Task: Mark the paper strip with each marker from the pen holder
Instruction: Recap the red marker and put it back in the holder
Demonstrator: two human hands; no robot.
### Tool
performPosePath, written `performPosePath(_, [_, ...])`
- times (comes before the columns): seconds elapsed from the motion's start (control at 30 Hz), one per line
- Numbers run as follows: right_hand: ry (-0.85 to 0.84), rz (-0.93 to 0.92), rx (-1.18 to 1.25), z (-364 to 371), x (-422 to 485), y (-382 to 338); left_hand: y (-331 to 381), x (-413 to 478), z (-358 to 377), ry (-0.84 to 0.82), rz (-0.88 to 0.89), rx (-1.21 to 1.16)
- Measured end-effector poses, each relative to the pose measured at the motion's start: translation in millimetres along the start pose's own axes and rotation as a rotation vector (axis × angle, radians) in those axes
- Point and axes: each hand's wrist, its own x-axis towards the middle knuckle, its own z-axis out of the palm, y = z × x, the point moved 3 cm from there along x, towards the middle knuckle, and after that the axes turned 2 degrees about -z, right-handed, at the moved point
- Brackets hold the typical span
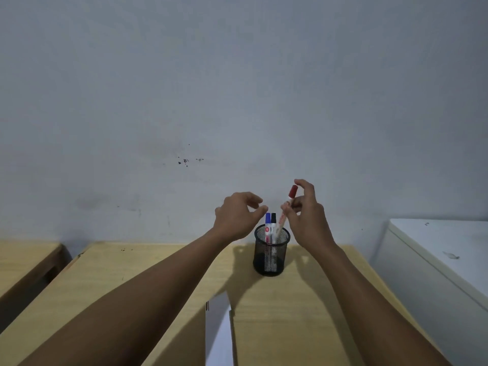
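A black mesh pen holder [271, 256] stands near the far edge of the wooden table [132, 281]. A blue-capped marker [268, 225] and a black-capped marker [273, 224] stand upright in it. My right hand [307, 215] grips a red-capped marker [288, 204], tilted, with its lower end still inside the holder's rim. My left hand [237, 215] hovers just left of the holder, above the blue cap, fingers curled and holding nothing. A white paper strip [218, 331] lies on the table near me, between my forearms.
A pale wall rises right behind the table. A second wooden table [23, 262] stands to the left across a narrow gap. A white cabinet [438, 249] stands to the right.
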Motion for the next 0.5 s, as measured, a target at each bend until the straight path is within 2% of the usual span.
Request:
performPosePath(0.23, [-0.149,0.065,-0.107,23,9,44,-35,28,53,-0.180,-0.189,-0.120])
performPosePath(0.5, [-0.260,0.134,-0.175,36,9,63,-41,34,69,-0.166,-0.193,-0.274])
